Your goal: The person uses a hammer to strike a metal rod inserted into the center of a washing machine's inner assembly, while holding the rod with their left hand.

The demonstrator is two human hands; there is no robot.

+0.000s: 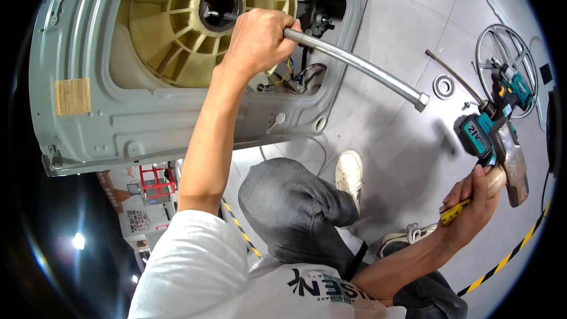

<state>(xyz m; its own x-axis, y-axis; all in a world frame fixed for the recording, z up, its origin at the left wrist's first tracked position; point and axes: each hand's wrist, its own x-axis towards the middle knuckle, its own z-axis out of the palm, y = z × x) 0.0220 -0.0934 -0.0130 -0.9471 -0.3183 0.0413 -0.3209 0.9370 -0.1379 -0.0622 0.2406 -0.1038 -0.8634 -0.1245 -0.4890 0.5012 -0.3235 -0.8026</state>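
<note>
My left hand (260, 38) is wrapped round a long metal rod (354, 62) with a hex-shaped end at the lower right. The rod's other end reaches into the dark round hub opening (220, 9) of a cream ribbed plastic tub (159, 53). The tub sits inside a grey metal washing machine casing (236, 112). Off to the right, my right hand (475, 198) is closed on the handle of a hammer (509, 159). The hammer has a worn, heavy metal head; a yellow part of its handle shows below my fingers.
On the grey floor to the right lie a bearing ring (443, 87), a thin bar (452, 71), a spoked pulley wheel (481, 53) and a teal cordless power tool (517, 88). Loose wires (295, 77) hang in the casing opening. My knee (283, 195) is close to the casing.
</note>
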